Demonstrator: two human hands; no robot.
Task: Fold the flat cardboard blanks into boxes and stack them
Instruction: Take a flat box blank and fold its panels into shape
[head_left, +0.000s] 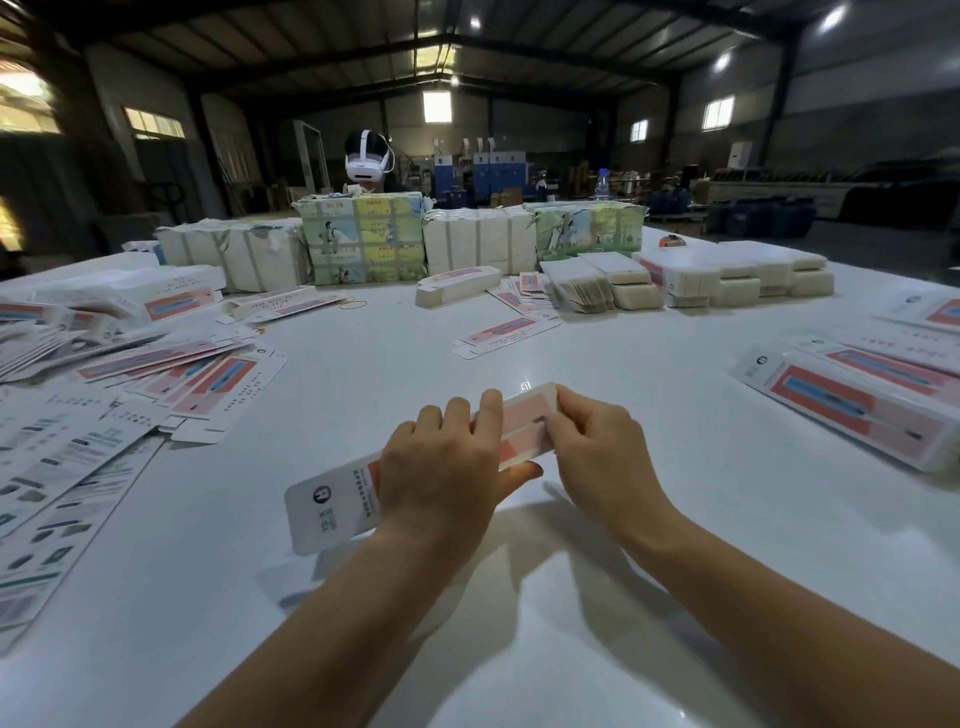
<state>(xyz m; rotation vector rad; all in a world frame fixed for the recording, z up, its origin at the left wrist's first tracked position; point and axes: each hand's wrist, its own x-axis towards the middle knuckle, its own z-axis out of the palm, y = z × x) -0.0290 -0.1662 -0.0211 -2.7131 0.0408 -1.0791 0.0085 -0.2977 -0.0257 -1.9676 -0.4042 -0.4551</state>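
Left hand (441, 462), right hand (597, 441) grip carton (524, 421) above table (363, 395).

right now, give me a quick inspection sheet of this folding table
surface: white table, glossy
job's things: box blank held above it; flat blanks spread left; folded boxes right
clutter: wrapped bundles, blank stacks, rubber band at back
grippers: left hand grips the blank's middle; right hand pinches its far end
cables: nothing seen
surroundings: dim warehouse, person wearing headset, water bottle
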